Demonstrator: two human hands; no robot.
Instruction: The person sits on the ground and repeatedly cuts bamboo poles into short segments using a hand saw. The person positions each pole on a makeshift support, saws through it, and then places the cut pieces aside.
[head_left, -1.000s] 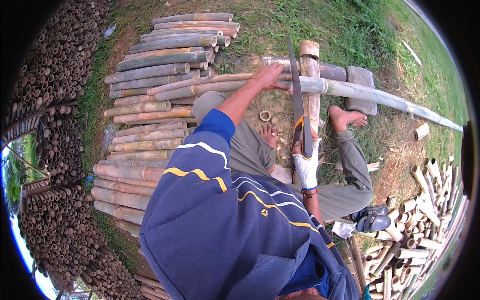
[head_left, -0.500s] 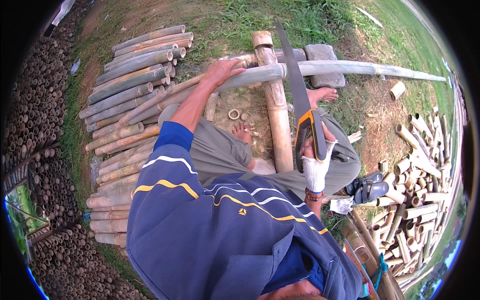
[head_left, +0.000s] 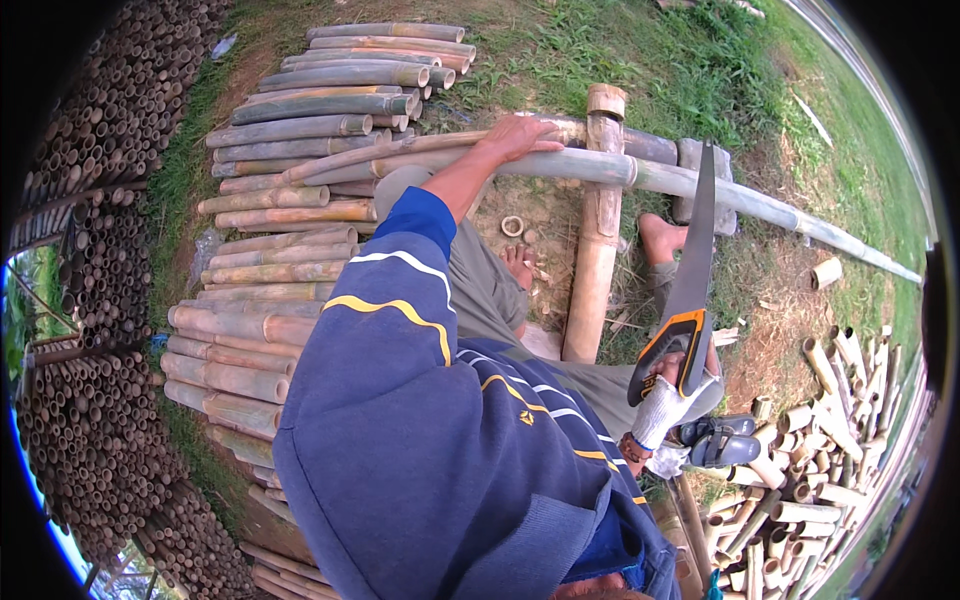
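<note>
My bare left hand point(head_left: 518, 138) lies over a long grey-green bamboo pole point(head_left: 570, 163), with its fingers bent round it. The pole rests across an upright-notched bamboo post point(head_left: 596, 225) and runs on to the right. In a white knitted glove, my right hand point(head_left: 678, 385) grips the black and orange handle of a hand saw point(head_left: 690, 265). Its blade points away from me and crosses in front of the pole, right of the post. Whether the blade touches the pole I cannot tell.
Cut bamboo lengths point(head_left: 300, 127) lie stacked at the left. Short offcuts point(head_left: 800, 510) heap at the right, near dark sandals point(head_left: 722, 442). A grey stone block point(head_left: 690, 155) sits beyond the post. A bamboo ring point(head_left: 512, 226) lies by my foot.
The saw and my right hand have moved right, and the blade now crosses the pole farther from the post. My left hand stays on the pole. The view has turned.
</note>
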